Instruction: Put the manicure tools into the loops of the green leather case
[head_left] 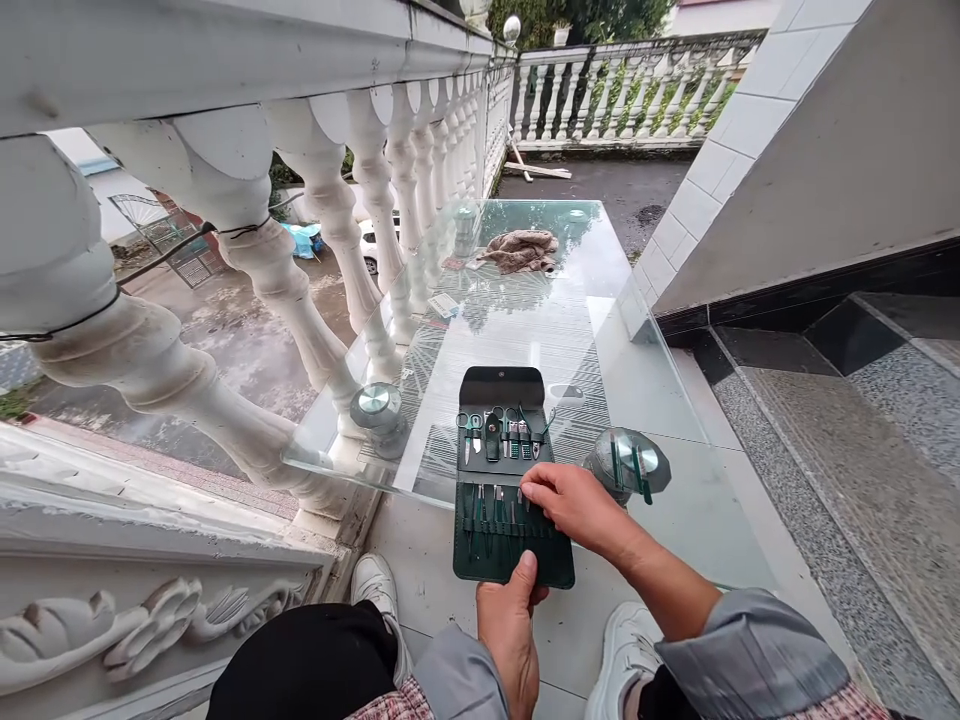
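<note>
A dark green manicure kit case (491, 570) lies unfolded at the near edge of the glass table, its lower part overhanging. My left hand (510, 625) grips its bottom edge, thumb on top. In the upper panel sit small scissors (466, 440), nail clippers (520, 440) and other tools under straps. Slim green-handled tools (484, 515) fill the lower panel's loops. There my right hand (574, 505) pinches the top of a slim tool at the row's right end; the fingers hide most of it. Two green tools (643, 472) rest on the glass to the right.
The glass table (637, 350) stands on round metal-capped supports (377, 405). A crumpled brown cloth (521, 250) and a small card (444, 305) lie farther back. White balusters (300, 270) line the left; stone steps (840, 430) rise at the right.
</note>
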